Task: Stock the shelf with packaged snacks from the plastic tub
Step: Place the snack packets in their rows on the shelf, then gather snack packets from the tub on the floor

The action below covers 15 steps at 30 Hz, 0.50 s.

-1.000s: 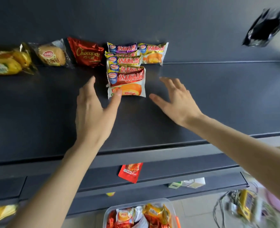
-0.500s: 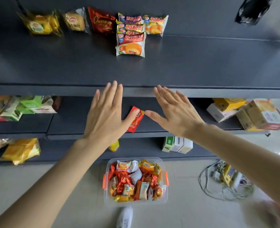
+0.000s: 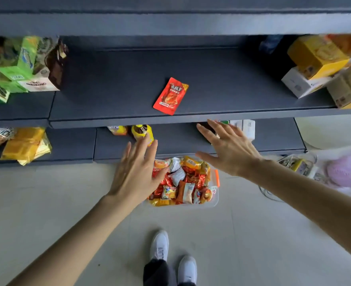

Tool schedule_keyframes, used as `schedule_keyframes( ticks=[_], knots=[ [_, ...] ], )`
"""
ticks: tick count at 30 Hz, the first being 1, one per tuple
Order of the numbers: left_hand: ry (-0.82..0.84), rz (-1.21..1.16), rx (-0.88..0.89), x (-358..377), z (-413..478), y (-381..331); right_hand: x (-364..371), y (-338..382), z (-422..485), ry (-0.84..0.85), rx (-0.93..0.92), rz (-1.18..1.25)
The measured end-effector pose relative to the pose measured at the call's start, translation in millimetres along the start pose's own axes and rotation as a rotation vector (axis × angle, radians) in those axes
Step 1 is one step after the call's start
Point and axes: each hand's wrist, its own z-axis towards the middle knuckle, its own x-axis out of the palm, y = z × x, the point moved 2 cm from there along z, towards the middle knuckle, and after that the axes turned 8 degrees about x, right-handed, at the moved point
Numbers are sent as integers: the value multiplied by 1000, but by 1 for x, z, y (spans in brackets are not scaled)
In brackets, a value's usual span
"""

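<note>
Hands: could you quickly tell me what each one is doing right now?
Left hand: open, empty, above the plastic tub.
Right hand: open, empty.

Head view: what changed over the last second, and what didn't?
Both hands left the upper shelf's snack row and dropped toward the plastic tub; left hand and right hand are open, empty. The view tilted down. The red packet stays on its shelf.

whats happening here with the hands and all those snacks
A person is stocking a dark shelf from a clear plastic tub of packaged snacks on the floor. Both the left hand and right hand are open and empty above the tub. One red snack packet lies on the middle shelf.
</note>
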Motion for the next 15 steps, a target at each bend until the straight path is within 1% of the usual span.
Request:
schedule_keyframes(
  ticks=[2, 6, 9, 12, 15],
  knots=[
    [22, 16, 38, 43, -5, 0, 42, -7, 12, 49, 43, 24],
    [123, 49, 184, 140, -18, -2, 140, -9, 33, 147, 135, 114],
    [149, 49, 194, 213, -24, 2, 227, -4, 49, 200, 111, 108],
    [167, 74, 228, 287, -29, 11, 308, 4, 62, 230, 48, 50],
    [177, 67, 204, 350, -33, 24, 371, 8, 76, 251, 7, -4]
  ],
)
